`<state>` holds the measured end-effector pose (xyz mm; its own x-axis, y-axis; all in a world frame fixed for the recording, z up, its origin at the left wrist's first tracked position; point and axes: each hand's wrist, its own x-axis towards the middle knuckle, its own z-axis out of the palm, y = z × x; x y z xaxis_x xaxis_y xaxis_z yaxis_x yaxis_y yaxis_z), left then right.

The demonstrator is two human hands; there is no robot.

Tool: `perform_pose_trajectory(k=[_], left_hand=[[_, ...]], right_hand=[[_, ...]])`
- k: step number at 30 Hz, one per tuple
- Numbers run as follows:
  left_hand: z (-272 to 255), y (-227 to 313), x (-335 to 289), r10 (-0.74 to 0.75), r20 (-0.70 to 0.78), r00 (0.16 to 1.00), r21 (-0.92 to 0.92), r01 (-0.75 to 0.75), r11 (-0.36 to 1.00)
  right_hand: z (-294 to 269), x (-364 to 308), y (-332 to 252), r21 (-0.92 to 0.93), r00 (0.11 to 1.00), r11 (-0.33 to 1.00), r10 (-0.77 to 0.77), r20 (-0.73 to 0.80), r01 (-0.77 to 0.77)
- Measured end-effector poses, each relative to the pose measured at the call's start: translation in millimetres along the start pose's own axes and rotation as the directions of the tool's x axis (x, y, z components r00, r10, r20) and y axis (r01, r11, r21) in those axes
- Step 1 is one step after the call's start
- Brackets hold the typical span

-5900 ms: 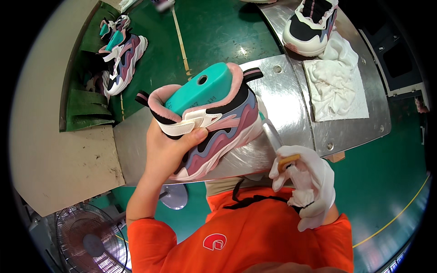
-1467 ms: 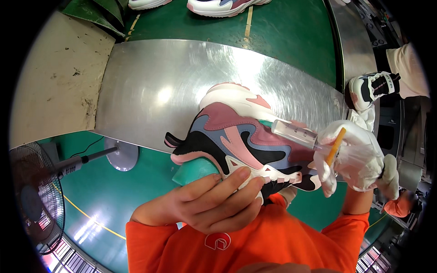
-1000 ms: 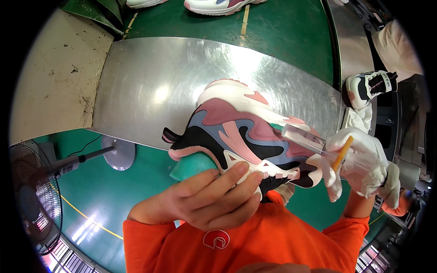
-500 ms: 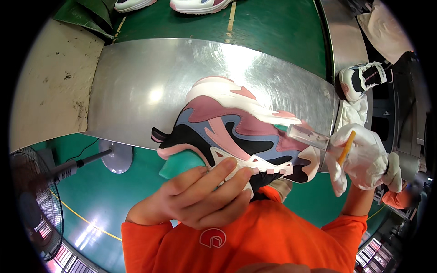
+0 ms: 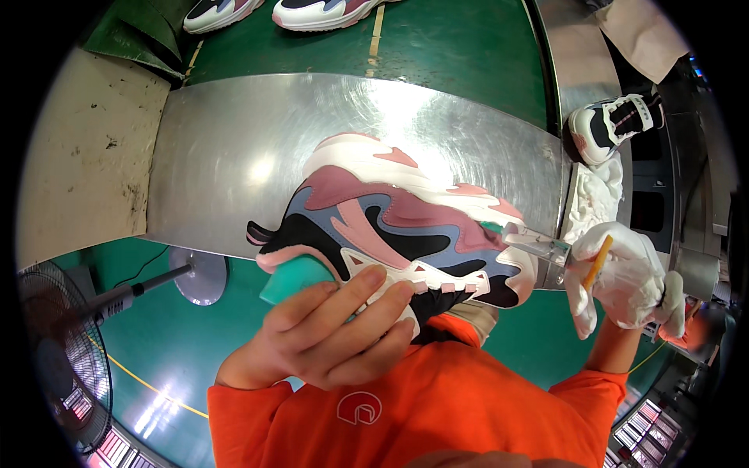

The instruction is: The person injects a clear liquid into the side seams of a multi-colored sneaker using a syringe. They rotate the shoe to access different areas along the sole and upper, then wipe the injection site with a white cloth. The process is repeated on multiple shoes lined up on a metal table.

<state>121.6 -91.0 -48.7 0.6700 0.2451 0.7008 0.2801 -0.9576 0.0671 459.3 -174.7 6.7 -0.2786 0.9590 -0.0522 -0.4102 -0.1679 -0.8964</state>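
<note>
Far left, a fan (image 5: 48, 355) stands on the green floor, below a stained cream panel (image 5: 97, 148) that meets the left edge of the metal counter (image 5: 211, 140). Past the counter's far edge, two sneakers (image 5: 331, 15) sit on a green belt (image 5: 460, 58). A bare left hand (image 5: 324, 335) grips a shoe (image 5: 398, 234) by its strap and lacing, fingers bent around the upper, thumb out of sight. The shoe lies tilted on its side across the counter's near edge, sole toward the far edge, toe to the right, a teal last (image 5: 296, 281) filling its opening. To its right, near the counter's right edge, a gloved right hand (image 5: 624, 269) has its fingers closed around a clear syringe (image 5: 534, 243) with an orange plunger (image 5: 598, 264); its green nozzle (image 5: 491, 227) sits at the seam above the sole (whether it actually touches is too small to tell). Good work here would seem to call for a firm left grip, the nozzle kept low along the seam, and light, even pressure on the plunger, sparing the fabric. Beyond the right edge lie a white cloth (image 5: 594, 195) and another sneaker.
</note>
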Motion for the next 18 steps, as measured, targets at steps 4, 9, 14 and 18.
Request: perform_pose_trajectory(k=[4,9,14,18], left_hand=[[0,0,1,0.005,0.021,1.0,0.005,-0.005,1.0],[-3,0,1,-0.019,0.061,0.998,0.013,0.019,1.0],[-5,1,3,-0.018,0.077,0.997,0.019,0.017,1.0],[-5,1,5,-0.01,0.082,0.997,0.03,0.008,1.0]], right_hand=[[17,0,-11,-0.059,0.988,0.994,0.08,-0.135,-0.089],[19,-7,-12,-0.044,0.974,0.99,0.12,-0.193,-0.131],[10,-20,-2,-0.001,0.985,0.999,0.051,-0.164,-0.052],[4,-29,3,0.019,0.986,1.0,0.021,-0.166,-0.018]])
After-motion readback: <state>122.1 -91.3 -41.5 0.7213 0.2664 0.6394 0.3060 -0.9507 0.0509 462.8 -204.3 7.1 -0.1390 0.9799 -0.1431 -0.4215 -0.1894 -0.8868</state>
